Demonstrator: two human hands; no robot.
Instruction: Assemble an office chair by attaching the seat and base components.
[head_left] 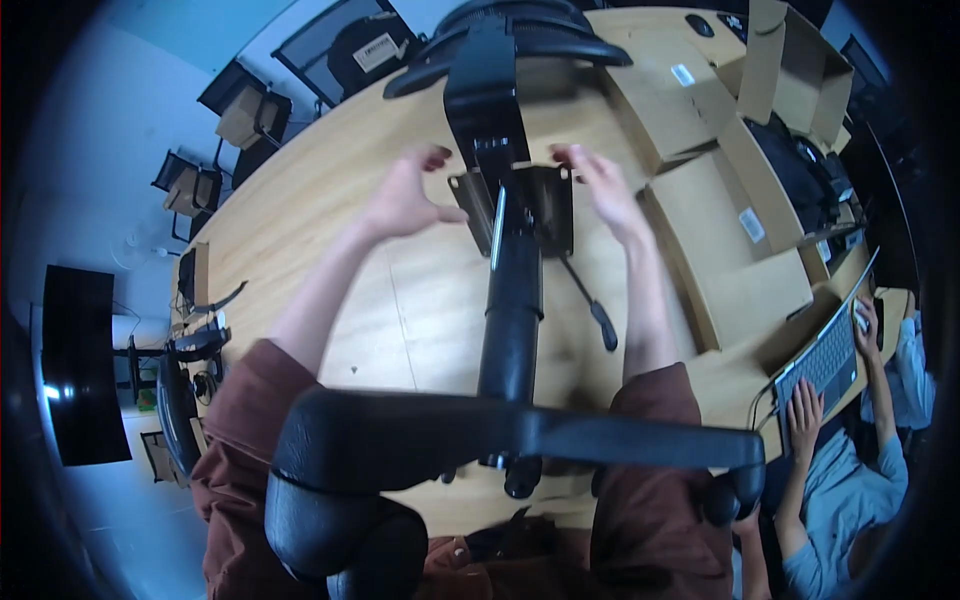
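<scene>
A partly assembled black office chair lies on the wooden table in front of me. Its metal mounting plate joins the gas cylinder, which runs toward me to the legged base with casters. Beyond the plate, a wide black bracket reaches a dark curved chair part at the far edge. My left hand is open beside the plate's left side, thumb close to its edge. My right hand is open at the plate's right corner, fingertips blurred; I cannot tell whether they touch it. A paddle-ended lever sticks out below the right hand.
Opened cardboard boxes cover the table's right side. A co-worker's hands rest on a laptop and a mouse at the lower right. Chairs bearing boxes line the left wall, near a large dark screen.
</scene>
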